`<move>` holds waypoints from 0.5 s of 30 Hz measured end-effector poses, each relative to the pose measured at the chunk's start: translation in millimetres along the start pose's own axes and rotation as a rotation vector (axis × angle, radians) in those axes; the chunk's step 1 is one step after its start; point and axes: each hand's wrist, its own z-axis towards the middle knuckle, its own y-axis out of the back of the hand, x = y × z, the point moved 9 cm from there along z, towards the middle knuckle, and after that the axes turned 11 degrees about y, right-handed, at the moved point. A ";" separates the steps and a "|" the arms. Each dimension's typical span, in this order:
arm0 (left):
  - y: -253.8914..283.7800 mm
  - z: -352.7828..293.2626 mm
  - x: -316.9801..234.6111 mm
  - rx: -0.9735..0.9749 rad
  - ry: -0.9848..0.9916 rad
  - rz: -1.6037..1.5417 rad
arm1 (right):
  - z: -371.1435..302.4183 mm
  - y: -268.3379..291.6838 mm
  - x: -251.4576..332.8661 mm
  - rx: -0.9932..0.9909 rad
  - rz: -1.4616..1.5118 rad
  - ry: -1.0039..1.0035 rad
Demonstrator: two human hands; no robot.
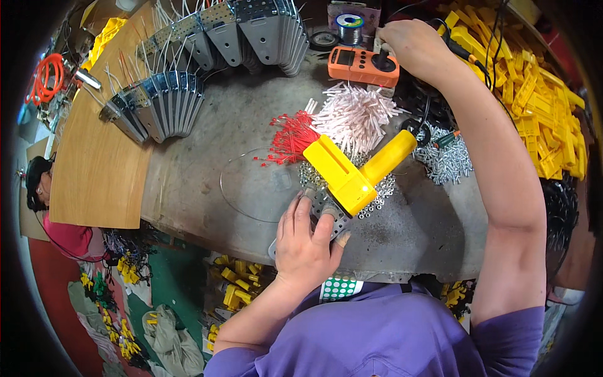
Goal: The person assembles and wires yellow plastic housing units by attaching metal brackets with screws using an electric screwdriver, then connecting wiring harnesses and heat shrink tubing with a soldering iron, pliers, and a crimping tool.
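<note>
L hand comes up from the near edge of the bench, forearm angled in from lower left, palm down. Fingers curl w/ a narrow spread over a perforated metal plate lying at the near edge, thumb pressed on the plate's right side; it's pinned flat rather than lifted. Sitting on the far end of that plate: a yellow plastic part, an L-shaped block w/ a round handle-like arm pointing toward the far right. It rests over a scatter of small metal nuts/washers around bench centre.

R arm is stretched long from the lower right, elbow near the right edge, forearm running straight up to the far edge. R hand is closed, knuckles up, around a dark knob/probe right at an orange multimeter by the far edge; exactly what the fingers grip, can't tell, as the hand covers it.

Btw the two hands: pile of white sleeved wire ends and a smaller red bunch just left of it. Pile of screws toward the right. Stacked yellow plastic pieces fill the far right corner. Fanned rows of metal brackets run along the far left, beside a wooden board. Solder spool at the far edge. Another person sits off the left side.
</note>
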 end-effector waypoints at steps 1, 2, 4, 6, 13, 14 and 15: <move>-0.1 -0.1 0.0 0.009 -0.001 -0.003 | -0.3 -1.0 0.1 -0.002 -0.002 0.009; -0.6 -0.2 0.2 0.018 -0.002 -0.006 | -1.4 -0.3 -0.4 -0.028 0.013 0.008; 0.1 -1.0 1.4 0.010 0.001 -0.010 | -0.1 0.4 -1.4 -0.044 0.085 -0.016; 0.9 -1.9 2.7 0.003 0.004 -0.013 | -0.6 6.3 3.4 -0.076 0.105 0.017; 1.2 -1.0 0.8 0.016 0.001 -0.038 | -8.7 14.1 1.7 -0.224 0.133 0.020; 0.7 -1.1 0.8 0.015 -0.003 -0.042 | -8.7 12.2 -0.1 -0.199 0.148 -0.007; 0.4 -1.0 1.1 0.013 -0.003 -0.042 | -8.5 10.2 -2.2 -0.175 0.163 -0.034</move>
